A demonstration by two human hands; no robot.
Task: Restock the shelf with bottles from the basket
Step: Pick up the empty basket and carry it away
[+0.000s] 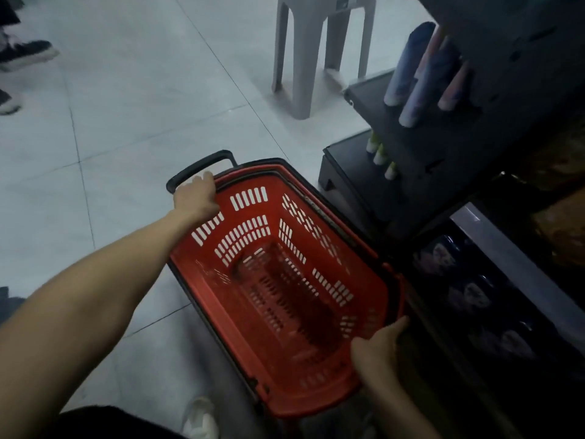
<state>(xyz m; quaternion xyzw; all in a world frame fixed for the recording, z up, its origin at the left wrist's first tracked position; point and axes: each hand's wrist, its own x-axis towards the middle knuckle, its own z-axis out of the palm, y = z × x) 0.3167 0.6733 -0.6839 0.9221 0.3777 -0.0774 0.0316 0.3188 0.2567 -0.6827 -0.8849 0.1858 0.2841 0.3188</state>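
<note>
Left hand (pixel 196 194) grips basket (pixel 205 280) rim at far-left corner, right hand (pixel 376 346) grips near-right corner: diagonal hold, probably to shift it. Basket empty beside shelf (pixel 367 96); bottles (pixel 421 74) stand at shelf edge.

Pale grey tiled floor (pixel 126 90) filled the left of the frame; a grey plastic stool (pixel 305 58) stood at top centre, dimly lit.

We see a pale tiled floor (pixel 126 90) carrying a grey plastic stool (pixel 304 58) and, just beside it, a dark tiered shelf (pixel 367 96). On one tier stand tall bottles (pixel 421 87); on the tier below stand three small green-topped bottles (pixel 381 155).
</note>
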